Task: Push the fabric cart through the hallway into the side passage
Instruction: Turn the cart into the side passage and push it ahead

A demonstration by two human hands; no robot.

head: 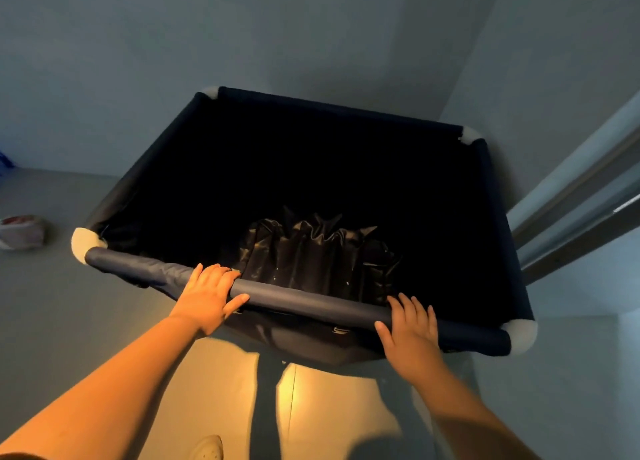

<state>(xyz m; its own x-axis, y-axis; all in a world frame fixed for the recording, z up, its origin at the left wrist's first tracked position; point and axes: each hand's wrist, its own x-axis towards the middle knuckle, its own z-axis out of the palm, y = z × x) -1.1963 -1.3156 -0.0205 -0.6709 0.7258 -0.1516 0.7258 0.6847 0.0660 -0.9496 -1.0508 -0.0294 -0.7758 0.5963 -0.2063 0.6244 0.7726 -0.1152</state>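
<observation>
From the head camera, a dark navy fabric cart [346,168] fills the middle of the view, seen from above. Its open top is framed by padded rails with pale rounded corner caps [81,243]. The inside is almost black, with a crumpled, glossy dark liner [311,251] bunched against the near wall.

The cart stands on a grey floor [52,303], with its far side close to a pale wall [311,44] and its right side beside a light-coloured door frame [571,200]. Whether it touches either cannot be told.

The left hand [211,295] sits on the near rail [311,298], left of its middle, its fingers [207,274] curled over the top and the thumb lying along the rail's near side, grasping it. The right hand [412,335] is on the same rail nearer the right corner, its fingers [412,307] spread and resting over the top, the thumb under the near edge, in a looser hold.

On the floor at far left lies a small pale, blurred object [22,231], well apart from the cart. The tip of a light shoe [207,447] shows at the bottom edge.
</observation>
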